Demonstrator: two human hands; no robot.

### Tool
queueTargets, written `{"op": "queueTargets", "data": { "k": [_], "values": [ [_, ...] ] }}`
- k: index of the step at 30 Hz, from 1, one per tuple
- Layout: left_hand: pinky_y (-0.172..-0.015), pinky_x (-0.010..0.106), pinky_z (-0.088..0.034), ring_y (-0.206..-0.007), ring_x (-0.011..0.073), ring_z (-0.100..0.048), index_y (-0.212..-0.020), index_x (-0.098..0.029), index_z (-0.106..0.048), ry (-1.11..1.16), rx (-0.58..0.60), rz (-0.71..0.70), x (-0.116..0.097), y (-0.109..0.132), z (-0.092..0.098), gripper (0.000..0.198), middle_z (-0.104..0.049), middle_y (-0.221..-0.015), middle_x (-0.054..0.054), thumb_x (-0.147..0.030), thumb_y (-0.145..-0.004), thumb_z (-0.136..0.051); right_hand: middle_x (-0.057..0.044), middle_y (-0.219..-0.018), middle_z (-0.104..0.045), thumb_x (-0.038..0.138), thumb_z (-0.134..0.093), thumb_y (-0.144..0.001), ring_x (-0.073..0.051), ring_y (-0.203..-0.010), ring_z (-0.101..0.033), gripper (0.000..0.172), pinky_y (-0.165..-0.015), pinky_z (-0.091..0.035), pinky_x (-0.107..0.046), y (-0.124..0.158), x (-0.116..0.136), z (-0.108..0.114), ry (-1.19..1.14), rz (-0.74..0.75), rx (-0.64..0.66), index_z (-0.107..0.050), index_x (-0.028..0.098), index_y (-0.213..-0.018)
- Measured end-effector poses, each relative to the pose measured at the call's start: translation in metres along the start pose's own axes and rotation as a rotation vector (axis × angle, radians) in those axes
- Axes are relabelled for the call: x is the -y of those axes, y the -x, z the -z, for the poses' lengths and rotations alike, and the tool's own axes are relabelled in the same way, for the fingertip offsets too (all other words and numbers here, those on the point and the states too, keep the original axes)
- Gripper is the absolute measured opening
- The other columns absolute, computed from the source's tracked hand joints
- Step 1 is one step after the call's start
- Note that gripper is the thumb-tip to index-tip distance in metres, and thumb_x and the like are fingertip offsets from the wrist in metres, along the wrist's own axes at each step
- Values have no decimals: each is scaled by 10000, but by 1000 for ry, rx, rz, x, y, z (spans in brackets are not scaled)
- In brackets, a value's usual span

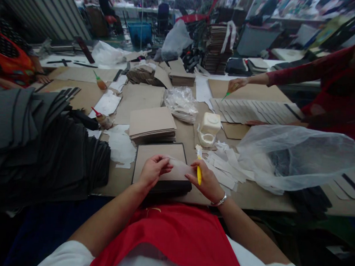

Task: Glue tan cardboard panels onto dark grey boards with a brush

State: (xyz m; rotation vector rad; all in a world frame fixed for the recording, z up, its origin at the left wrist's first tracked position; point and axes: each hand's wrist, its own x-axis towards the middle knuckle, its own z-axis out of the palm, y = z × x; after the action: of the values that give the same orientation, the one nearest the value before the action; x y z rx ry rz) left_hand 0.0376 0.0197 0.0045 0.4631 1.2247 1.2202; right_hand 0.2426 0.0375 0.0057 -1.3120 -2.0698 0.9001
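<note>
Head view. Counts: one thin whitish sheet (179, 170), one yellow brush (199, 175), one black-edged board (149, 153) flat on the tabletop (251, 200), near edge by the person. One stack of brown boards (152, 120) just beyond it, layers too tight to count. One white container (212, 121), right of the stack. Glue bottles, three: red-tipped (105, 121) and green-tipped (100, 83) on the left, third in a right-hand co-worker's hand (238, 84). Paper scraps (222, 169), many, overlapping, right of the board. One big dark pile (49, 144) far left, pieces uncountable.

Poses: both forearms reach forward, hands near each other over the board. Left hand (155, 171) pinches the sheet's left end, fingers curled, palm turned inward. Right hand (207, 180) grips the brush, bristle end pointing away; its fingertips are by the sheet's right end, can't tell if touching. Sheet spans between the hands, above the board.
</note>
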Motion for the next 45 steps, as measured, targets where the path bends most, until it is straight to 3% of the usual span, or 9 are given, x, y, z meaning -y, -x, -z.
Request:
{"op": "queueTargets", "data": {
  "k": [3, 5, 8, 13, 19, 37, 40, 43, 45],
  "values": [
    [-532, 190, -512, -572, 105, -640, -744, -164, -494, 63, -174, -25, -10, -3, 36, 298, -591, -605, -43, -274, -617, -741, -37, -834, -613, 309, -560, -782, -176, -708, -609, 212, -644, -456, -288, -17, -4, -9, 92, 23, -36, -465, 216, -947],
    [-497, 193, -487, -549, 107, -624, -755, -165, -511, -49, -224, -71, -16, -8, 58, 287, -587, -616, -40, -323, -631, -715, -34, -789, -611, 322, -535, -795, -176, -660, -596, 200, -609, -436, -281, -34, -6, -16, 139, -10, -76, -479, 209, -950],
    [-435, 189, -389, -496, 101, -557, -746, -156, -582, -446, -286, -198, -25, -22, 83, 260, -573, -590, -30, -405, -685, -626, -23, -714, -599, 348, -505, -814, -177, -600, -570, 225, -565, -393, -273, -61, -11, -28, 226, -68, -156, -500, 196, -981],
    [-541, 224, -339, -558, 107, -501, -606, -159, -604, -989, -384, -414, -33, -55, 104, 281, -559, -560, -19, -410, -726, -569, -45, -711, -602, 317, -484, -825, -184, -597, -558, 227, -561, -359, -274, -94, -19, -56, 383, -39, -201, -527, 176, -997],
    [-524, 233, -293, -510, 102, -448, -556, -170, -559, -982, -445, -358, -29, -78, 111, 313, -504, -506, -39, -444, -703, -595, -53, -779, -623, 327, -496, -825, -183, -646, -563, 280, -596, -378, -277, -105, -27, -72, 443, -54, -225, -512, 168, -1055],
    [-531, 226, -324, -512, 111, -452, -591, -183, -518, -1032, -482, -357, -23, -82, 112, 318, -485, -513, -42, -452, -755, -563, -77, -831, -621, 305, -469, -835, -192, -694, -563, 277, -625, -389, -285, -112, -31, -77, 442, -72, -221, -518, 161, -1067],
    [-609, 259, -398, -629, 156, -540, -755, -167, -573, -1162, -545, -403, -29, -77, 118, 284, -587, -664, 14, -451, -752, -586, -90, -858, -616, 328, -497, -821, -208, -726, -567, 327, -647, -403, -303, -109, -32, -69, 490, -72, -254, -506, 151, -1095],
    [-844, 347, -424, -996, 240, -562, -1083, -112, -540, -1307, -616, -599, -33, -63, 111, 399, -614, -1053, 152, -394, -802, -548, -134, -930, -618, 347, -517, -816, -251, -837, -581, 367, -724, -437, -355, -103, -25, -65, 504, -10, -320, -496, 130, -1111],
    [-1001, 384, -337, -1222, 248, -442, -1222, -117, -480, -1431, -385, -735, -30, -55, 97, 447, -521, -1271, 179, -367, -851, -477, -151, -1014, -619, 290, -482, -837, -256, -940, -579, 301, -797, -452, -382, -99, -16, -72, 454, 135, -231, -502, 141, -1098]
  ]
}}
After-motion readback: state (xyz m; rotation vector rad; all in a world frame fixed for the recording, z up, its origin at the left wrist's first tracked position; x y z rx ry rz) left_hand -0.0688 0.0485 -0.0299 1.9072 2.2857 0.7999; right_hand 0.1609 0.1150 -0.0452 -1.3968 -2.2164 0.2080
